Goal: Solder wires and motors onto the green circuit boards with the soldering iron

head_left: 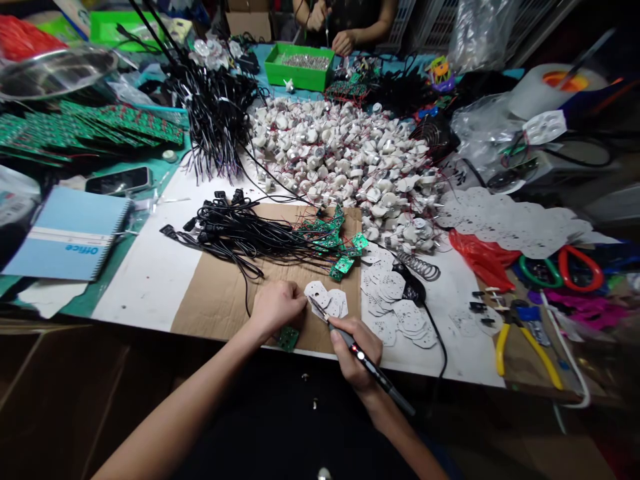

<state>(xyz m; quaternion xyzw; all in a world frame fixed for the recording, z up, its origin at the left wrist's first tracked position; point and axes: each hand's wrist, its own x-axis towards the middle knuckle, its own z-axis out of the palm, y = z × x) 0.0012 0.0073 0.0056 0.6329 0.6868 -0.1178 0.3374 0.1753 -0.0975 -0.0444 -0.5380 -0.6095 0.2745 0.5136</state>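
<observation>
My right hand (356, 348) grips a pen-shaped soldering iron (376, 375) with a small lit spot on its handle. Its tip points at a few white rounded boards (327, 301) lying on brown cardboard (200, 313). Just left of those boards, my left hand (276, 308) is closed, fingertips pinched together; whatever is between them is hidden. A green circuit board (288, 339) shows below that hand, and a black cable runs down behind it. Farther up the cardboard lies a bundle of black cables (240, 230) with small green circuit boards (325, 230) at its right end.
Behind the cardboard is a large heap of white round parts with wires (340, 153). At right lie stacked white discs (413, 323), a coiled spring (423, 267) and yellow-handled pliers (530, 347). A blue notebook (70, 230) lies left. Across the table, a person's hands (344, 41) work near a green bin (300, 77).
</observation>
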